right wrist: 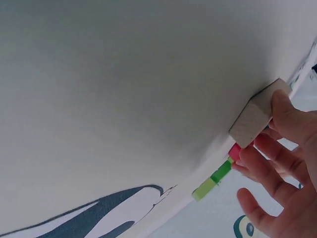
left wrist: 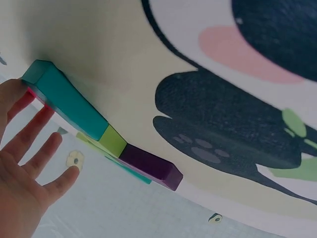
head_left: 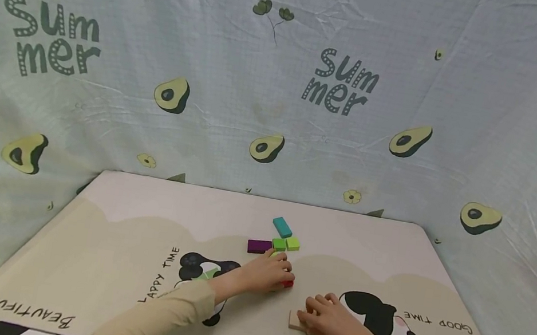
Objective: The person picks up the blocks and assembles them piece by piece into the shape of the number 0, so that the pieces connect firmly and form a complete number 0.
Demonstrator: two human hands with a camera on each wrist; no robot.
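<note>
In the head view, my left hand (head_left: 267, 273) reaches over a group of coloured blocks, its fingers on a red block (head_left: 288, 284). The left wrist view shows my thumb and fingertips at the end of a teal block (left wrist: 67, 101), with the red block mostly hidden behind it. A lime block (left wrist: 113, 141) and a purple block (left wrist: 151, 165) adjoin the teal one. Closer to me and to the right, my right hand (head_left: 335, 323) pinches a plain wooden block (head_left: 296, 321). In the right wrist view, my thumb lies on this wooden block (right wrist: 257, 114).
Beyond my left hand lie another teal block (head_left: 283, 227), a green block (head_left: 279, 244) and a yellow-green block (head_left: 292, 243). The table (head_left: 129, 262) has printed animals and lettering. A curtain with avocado prints (head_left: 199, 140) hangs behind it.
</note>
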